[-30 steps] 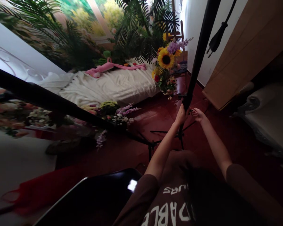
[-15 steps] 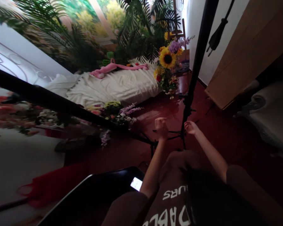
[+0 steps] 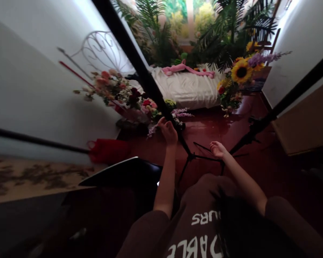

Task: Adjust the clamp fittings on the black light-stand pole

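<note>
Head view: left hand (image 3: 167, 131) curled, seemingly empty, just beside a purple flower spray (image 3: 181, 114); right hand (image 3: 218, 149) open and empty, near a black tripod stand (image 3: 201, 157).

The palm of the left hand (image 3: 168, 132) is turned away, so whatever may lie under its curled fingers cannot be seen. The lilac flower spray (image 3: 152, 131) beside it is too blurred for any contact to be judged. Whether anything is gripped by the right hand (image 3: 218, 149) cannot be told. A black stand pole (image 3: 134, 62) is cut off by the top edge, and a second pole (image 3: 293, 94) by the right edge. A lit sliver (image 3: 158, 184) is mostly hidden by a black panel (image 3: 118, 173). The shirt lettering (image 3: 193, 247) is cut off by the bottom edge. The small objects (image 3: 196, 69) beside the pink plush toy (image 3: 187, 68) are too small to be named.
</note>
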Demonstrator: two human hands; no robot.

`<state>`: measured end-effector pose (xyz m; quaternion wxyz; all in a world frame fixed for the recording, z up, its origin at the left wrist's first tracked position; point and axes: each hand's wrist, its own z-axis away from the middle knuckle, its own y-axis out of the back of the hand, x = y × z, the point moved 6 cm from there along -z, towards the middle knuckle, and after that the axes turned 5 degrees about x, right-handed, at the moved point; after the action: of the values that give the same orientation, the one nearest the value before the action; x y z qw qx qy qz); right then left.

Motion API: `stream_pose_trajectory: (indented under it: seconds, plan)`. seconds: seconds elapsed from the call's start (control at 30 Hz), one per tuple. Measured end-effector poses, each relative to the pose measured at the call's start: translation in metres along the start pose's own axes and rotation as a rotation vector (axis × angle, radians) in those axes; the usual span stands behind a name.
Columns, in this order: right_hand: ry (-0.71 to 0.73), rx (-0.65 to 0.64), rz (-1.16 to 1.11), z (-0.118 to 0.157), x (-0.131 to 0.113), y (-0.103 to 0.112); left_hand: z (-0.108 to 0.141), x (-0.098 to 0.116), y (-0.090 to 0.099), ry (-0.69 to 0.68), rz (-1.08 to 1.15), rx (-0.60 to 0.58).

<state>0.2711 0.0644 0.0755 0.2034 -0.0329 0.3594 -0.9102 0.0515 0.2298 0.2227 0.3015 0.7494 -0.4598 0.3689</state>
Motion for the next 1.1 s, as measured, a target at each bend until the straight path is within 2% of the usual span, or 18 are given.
stream_pose_trajectory:
  seconds: [0.07, 0.13, 0.27, 0.33, 0.4, 0.53, 0.63, 0.77, 0.87, 1.1]
  plan:
    - [-0.069, -0.057, 0.048, -0.009, 0.013, -0.037, -0.009, -0.001, -0.011, 0.026, 0.09, -0.151]
    - [-0.134, -0.133, 0.094, -0.013, 0.027, -0.077, -0.013, -0.002, -0.018, 0.056, 0.145, -0.219]
    - [-0.265, -0.363, 0.203, -0.008, 0.052, -0.15, -0.013, -0.006, -0.022, 0.102, 0.164, -0.181]
    - [-0.253, -0.473, 0.234, -0.005, 0.055, -0.174, -0.011, -0.007, -0.022, 0.105, 0.134, -0.136]
    - [-0.227, -0.575, 0.232, -0.002, 0.053, -0.189, -0.009, -0.007, -0.022, 0.097, 0.109, -0.078]
    - [-0.299, -0.699, 0.174, 0.004, 0.051, -0.198, -0.008, -0.008, -0.024, 0.096, 0.126, -0.04]
    - [-0.376, -0.694, 0.064, 0.007, 0.052, -0.197, -0.008, -0.011, -0.025, 0.121, 0.134, -0.047]
    - [-0.59, -0.684, -0.119, 0.01, 0.058, -0.199, -0.008, -0.014, -0.025, 0.149, 0.146, -0.061]
    - [-0.7, -0.728, -0.179, 0.011, 0.061, -0.202, -0.008, -0.015, -0.025, 0.167, 0.151, -0.069]
    - [-0.845, -0.881, -0.244, 0.017, 0.064, -0.208, -0.007, -0.011, -0.024, 0.13, 0.172, -0.042]
